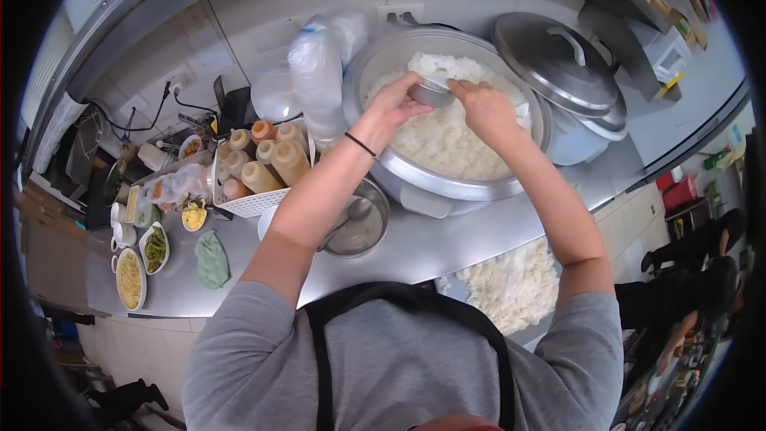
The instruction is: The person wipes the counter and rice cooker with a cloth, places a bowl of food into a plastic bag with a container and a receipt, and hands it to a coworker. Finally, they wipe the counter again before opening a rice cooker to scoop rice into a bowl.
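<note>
A large metal rice cooker pot [415, 172] full of white cooked rice [447, 140] stands on the steel counter. My left hand [395, 104] grips a small metal bowl [431, 94] held over the rice. My right hand [487, 108] is at the bowl's right edge, closed on a white rice paddle [523, 112] that is mostly hidden. A thin black band circles my left wrist.
The cooker's lid [558, 64] rests at the right. A white basket of sauce bottles [263, 164], a stack of clear containers [315, 80], a metal bowl with a ladle [359, 227], dishes of toppings [152, 251], a green cloth [211, 259] and a rice tray [515, 283] surround me.
</note>
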The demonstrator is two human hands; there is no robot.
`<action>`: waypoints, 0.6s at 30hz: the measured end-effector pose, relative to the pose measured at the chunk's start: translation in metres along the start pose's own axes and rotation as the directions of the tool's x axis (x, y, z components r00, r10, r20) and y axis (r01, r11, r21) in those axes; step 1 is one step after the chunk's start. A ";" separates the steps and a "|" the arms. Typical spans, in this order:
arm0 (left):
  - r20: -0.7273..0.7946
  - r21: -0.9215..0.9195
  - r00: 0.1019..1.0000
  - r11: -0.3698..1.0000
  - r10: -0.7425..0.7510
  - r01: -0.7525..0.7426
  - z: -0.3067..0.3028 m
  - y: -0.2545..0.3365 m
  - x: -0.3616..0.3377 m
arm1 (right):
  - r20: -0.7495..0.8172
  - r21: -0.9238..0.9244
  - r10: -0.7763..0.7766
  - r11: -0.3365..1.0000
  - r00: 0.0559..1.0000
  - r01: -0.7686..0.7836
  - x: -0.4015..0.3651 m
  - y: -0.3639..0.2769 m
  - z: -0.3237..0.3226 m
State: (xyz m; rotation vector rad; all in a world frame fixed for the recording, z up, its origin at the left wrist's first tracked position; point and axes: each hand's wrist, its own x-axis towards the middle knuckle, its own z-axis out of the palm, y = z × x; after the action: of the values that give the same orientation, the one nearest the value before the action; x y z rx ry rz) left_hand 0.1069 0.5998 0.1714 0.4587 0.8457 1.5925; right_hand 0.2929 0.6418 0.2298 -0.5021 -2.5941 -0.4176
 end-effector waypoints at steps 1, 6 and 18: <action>-0.014 0.004 1.000 1.000 -0.004 0.004 0.001 0.001 -0.002 | 0.045 0.018 0.026 0.999 0.999 -0.027 0.000 -0.002 0.000; 0.005 0.032 1.000 0.999 0.019 -0.019 -0.002 0.006 -0.016 | 0.059 0.181 0.064 0.981 0.996 -0.074 0.002 0.011 -0.045; 0.013 0.023 0.998 0.997 0.069 -0.070 -0.003 0.005 -0.031 | 0.054 -0.179 0.122 0.978 0.991 -0.110 -0.023 0.057 -0.037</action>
State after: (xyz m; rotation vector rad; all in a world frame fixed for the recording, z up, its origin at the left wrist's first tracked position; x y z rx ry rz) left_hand 0.1079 0.5687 0.1780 0.5185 0.8478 1.6437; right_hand 0.3497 0.6722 0.2610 -0.7350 -2.5856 -0.6029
